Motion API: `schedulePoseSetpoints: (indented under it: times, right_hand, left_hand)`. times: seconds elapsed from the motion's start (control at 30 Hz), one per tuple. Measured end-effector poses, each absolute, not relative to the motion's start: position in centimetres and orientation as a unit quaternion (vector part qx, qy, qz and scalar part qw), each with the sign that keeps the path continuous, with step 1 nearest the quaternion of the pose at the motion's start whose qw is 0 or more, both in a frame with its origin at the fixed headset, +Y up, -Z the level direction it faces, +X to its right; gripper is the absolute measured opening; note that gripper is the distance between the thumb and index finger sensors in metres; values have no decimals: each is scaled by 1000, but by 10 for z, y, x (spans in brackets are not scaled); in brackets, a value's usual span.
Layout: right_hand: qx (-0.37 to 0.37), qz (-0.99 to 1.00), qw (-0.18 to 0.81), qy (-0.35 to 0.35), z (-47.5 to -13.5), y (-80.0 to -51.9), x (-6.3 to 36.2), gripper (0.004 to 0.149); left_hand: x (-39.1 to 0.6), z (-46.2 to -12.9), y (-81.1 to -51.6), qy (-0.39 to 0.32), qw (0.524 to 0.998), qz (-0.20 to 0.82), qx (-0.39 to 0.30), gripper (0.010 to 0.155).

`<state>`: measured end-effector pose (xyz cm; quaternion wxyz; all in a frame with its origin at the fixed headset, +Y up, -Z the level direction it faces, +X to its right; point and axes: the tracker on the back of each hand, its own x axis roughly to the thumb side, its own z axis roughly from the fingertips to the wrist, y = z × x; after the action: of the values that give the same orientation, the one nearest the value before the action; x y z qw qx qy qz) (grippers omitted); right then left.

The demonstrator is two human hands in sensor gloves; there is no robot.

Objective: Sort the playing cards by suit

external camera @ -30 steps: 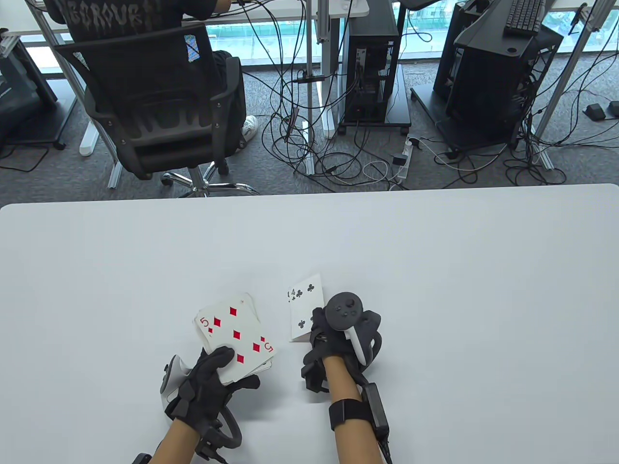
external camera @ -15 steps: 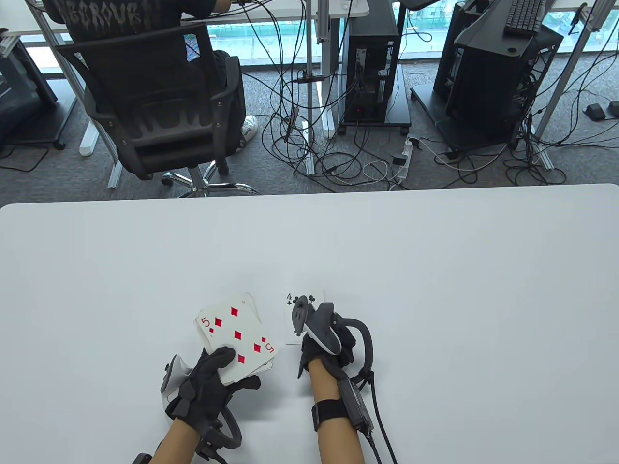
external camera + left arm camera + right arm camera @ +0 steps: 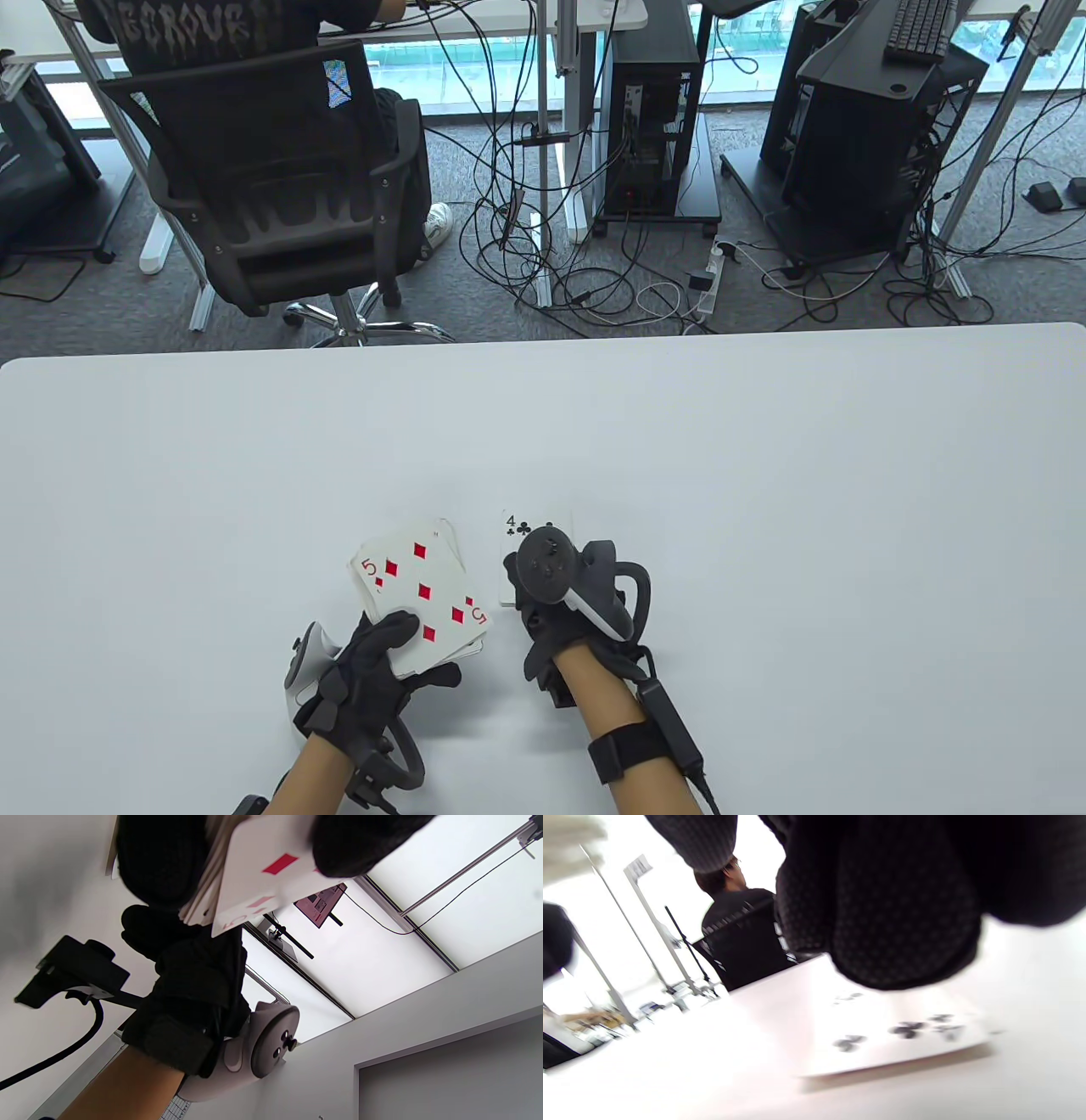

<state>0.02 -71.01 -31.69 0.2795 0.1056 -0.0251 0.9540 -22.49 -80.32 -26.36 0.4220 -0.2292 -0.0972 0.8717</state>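
My left hand (image 3: 373, 671) grips a face-up deck of playing cards (image 3: 420, 594) just above the table, its thumb lying on the top card, a five of diamonds. The left wrist view shows the deck (image 3: 254, 878) held between thumb and fingers (image 3: 161, 853). A four of clubs (image 3: 516, 525) lies face up on the white table (image 3: 764, 475) to the right of the deck. My right hand (image 3: 528, 594) hovers over it and hides most of it. In the right wrist view the fingers (image 3: 903, 933) hang just above the flat card (image 3: 882, 1031), not curled round it.
The table's far edge runs across the middle of the table view. Beyond it a person sits in a black office chair (image 3: 271, 170), with computer towers (image 3: 653, 110) and loose cables on the floor. No other cards lie on the table.
The four of clubs, tilted up in my right hand a second ago, now lies flat. My right hand turned and drew back slightly over it. The left hand with the deck barely shifted.
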Motion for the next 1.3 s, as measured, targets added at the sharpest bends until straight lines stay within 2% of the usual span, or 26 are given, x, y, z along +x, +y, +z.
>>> schedulePoseSetpoints:
  times: [0.07,0.13,0.23,0.33,0.4,0.5,0.6,0.7,1.0,1.17,1.23,1.3]
  right_hand:
    - [162,923,346,-40,-303,-706,-3,60]
    - [203,908,365,-17,-288,-705,-10,60]
    - [246,905,346,-10,-271,-706,-19,64]
    - [259,923,281,-48,-261,-705,-26,78]
    - [251,929,257,-91,-259,-703,-27,76]
    - [243,925,263,-129,-260,-703,-25,65]
    - [227,909,329,-116,-264,-706,-17,50]
    - [213,902,362,-99,-269,-710,-11,41]
    - [176,895,402,-76,-288,-715,25,40]
    - [101,865,486,-73,-304,-716,68,39]
    - [57,874,472,-95,-309,-717,89,39]
    - [9,904,414,-107,-314,-721,113,39]
  left_hand:
    - [-225,-264,-804,-99,424,870,-230,63]
    - [-225,-264,-804,-99,426,869,-232,63]
    - [-224,-264,-805,-99,428,867,-236,63]
    - [-224,-264,-804,-106,424,867,-238,63]
    - [-222,-265,-803,-117,420,867,-242,64]
    - [-220,-265,-802,-127,422,862,-249,63]
    - [-220,-265,-802,-132,429,857,-253,64]
    - [-219,-264,-802,-135,429,855,-258,64]
    - [-215,-265,-802,-134,429,854,-263,64]
    - [-215,-264,-802,-131,424,857,-262,63]
    - [-215,-264,-802,-127,424,858,-261,63]
    - [-215,-264,-802,-125,421,860,-259,63]
